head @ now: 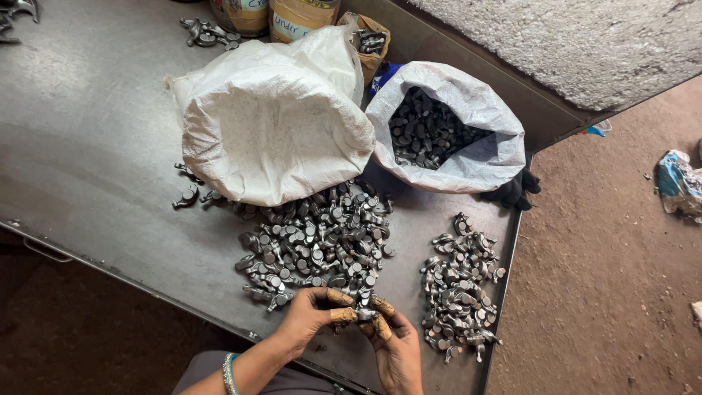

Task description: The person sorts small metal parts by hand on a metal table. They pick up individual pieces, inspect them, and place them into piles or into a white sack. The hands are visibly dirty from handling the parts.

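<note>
Both hands, left hand (307,318) and right hand (395,347), pinch one metal part (363,314) between fingertips.

A grey metal table (95,146) bears two white sacks (274,124) — and two heaps of metal parts (322,238).

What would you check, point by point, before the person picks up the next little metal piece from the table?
1. Piece in hand: left hand and right hand together hold one metal part: ok.
2. Fingertip wraps in place: ok.
3. Big pile within reach: ok.
4. Smaller pile kept apart from big pile: ok.
5. Open sack upright, parts inside: ok.
6. Whether the held part is flawed: cannot tell.
</note>
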Demonstrator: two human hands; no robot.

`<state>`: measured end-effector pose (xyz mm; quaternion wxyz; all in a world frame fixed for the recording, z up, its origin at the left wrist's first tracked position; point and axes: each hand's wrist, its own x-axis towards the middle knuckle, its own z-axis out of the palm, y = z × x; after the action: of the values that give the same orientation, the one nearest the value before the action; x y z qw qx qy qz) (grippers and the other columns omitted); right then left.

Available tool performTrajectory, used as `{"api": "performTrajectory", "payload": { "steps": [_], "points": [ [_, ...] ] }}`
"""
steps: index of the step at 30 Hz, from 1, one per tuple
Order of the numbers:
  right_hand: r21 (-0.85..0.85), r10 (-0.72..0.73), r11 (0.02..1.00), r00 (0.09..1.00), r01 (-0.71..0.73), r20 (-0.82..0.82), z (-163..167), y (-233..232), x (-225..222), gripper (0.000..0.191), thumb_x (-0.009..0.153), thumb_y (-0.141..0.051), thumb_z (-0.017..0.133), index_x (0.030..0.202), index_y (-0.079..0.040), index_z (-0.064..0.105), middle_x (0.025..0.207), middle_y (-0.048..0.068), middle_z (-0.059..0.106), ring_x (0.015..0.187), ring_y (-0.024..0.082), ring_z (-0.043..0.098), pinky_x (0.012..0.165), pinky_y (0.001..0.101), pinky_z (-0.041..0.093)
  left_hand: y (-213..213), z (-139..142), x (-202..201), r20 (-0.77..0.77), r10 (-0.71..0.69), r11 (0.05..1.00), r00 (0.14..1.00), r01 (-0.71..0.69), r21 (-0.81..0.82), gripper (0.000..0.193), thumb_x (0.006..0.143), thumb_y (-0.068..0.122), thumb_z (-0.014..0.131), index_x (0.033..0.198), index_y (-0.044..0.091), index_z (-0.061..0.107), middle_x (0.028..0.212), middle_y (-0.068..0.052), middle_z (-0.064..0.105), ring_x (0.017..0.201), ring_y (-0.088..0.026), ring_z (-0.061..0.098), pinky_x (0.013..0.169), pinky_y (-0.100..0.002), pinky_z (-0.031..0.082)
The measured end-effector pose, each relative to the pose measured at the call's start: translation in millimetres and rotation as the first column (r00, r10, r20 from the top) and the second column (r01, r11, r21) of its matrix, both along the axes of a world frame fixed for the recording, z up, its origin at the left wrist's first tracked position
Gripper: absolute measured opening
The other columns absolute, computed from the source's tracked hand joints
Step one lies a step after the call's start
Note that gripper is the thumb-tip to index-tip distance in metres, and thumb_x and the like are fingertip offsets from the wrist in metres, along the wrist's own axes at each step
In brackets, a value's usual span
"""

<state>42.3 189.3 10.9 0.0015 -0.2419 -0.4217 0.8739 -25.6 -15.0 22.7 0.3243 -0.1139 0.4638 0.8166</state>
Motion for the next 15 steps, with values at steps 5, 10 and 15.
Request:
{"api": "performTrajectory", "payload": {
  "steps": [5, 10, 15],
  "points": [
    [-0.016, 0.000, 1.000, 0.999, 0.001, 0.052, -6, 4, 1, 0.032, 0.089, -0.003, 0.068, 0.120, 0.002, 0.065, 0.110, 0.010, 0.072, 0.093, 0.022, 0.070, 0.076, 0.0370, 0.060, -2, 4, 1, 0.007, -0.051, 0.995, 0.999, 0.050, 0.081, 0.019, 0.082, 0.003, 0.083, 0.099, 0.000, 0.077, 0.080, -0.005, 0.074, 0.066, -0.013, 0.067, 0.057, -0.027, 0.055],
    [-0.155, 0.057, 0.986, 0.998, -0.056, 0.003, -17, 3, 2, 0.027, 0.093, -0.012, 0.070, 0.118, -0.002, 0.068, 0.099, 0.006, 0.073, 0.081, 0.014, 0.068, 0.057, 0.0265, 0.053, -2, -1, 5, 0.144, -0.124, 0.970, 0.982, 0.090, 0.225, 0.012, 0.089, 0.008, 0.077, 0.097, 0.006, 0.069, 0.084, -0.002, 0.070, 0.069, -0.011, 0.066, 0.056, -0.027, 0.055],
    [-0.175, 0.042, 0.984, 0.989, -0.017, 0.140, -21, -2, -1, 0.020, 0.093, -0.019, 0.068, 0.109, -0.006, 0.067, 0.092, 0.004, 0.073, 0.072, 0.013, 0.069, 0.053, 0.0261, 0.054, 1, -5, 7, 0.108, -0.098, 0.969, 0.989, 0.070, 0.238, 0.015, 0.091, 0.008, 0.075, 0.101, 0.007, 0.065, 0.089, -0.001, 0.071, 0.076, -0.009, 0.068, 0.061, -0.025, 0.057]
  ]
}}
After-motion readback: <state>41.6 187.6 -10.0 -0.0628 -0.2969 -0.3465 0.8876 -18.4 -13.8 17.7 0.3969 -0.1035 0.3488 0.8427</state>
